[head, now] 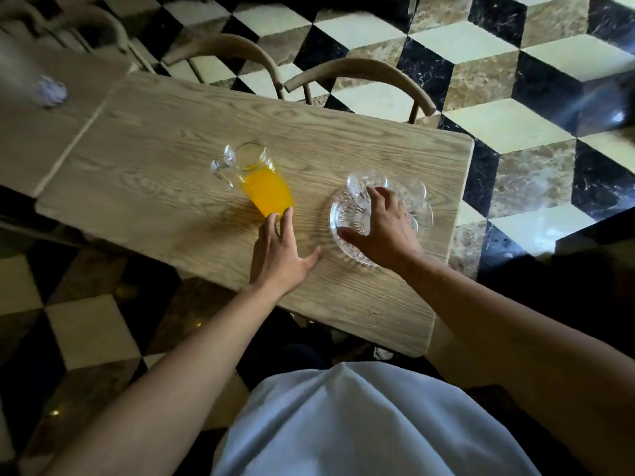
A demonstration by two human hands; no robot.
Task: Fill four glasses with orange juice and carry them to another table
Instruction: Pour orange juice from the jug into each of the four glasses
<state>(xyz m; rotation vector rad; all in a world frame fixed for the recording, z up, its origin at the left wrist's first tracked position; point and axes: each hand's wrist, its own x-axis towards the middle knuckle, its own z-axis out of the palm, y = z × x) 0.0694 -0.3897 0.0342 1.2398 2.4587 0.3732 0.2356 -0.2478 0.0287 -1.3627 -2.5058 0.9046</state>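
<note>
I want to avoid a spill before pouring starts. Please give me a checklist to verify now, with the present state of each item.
1. Jug stands upright on the table and holds juice: ok.
2. Left hand grips the jug: not ok, its fingertips only reach the base.
3. Glasses upright on the glass tray: cannot tell, too clear and partly covered.
4. Four glasses present: cannot tell.
5. Right hand clear of the glasses: not ok, it is spread over them.
</note>
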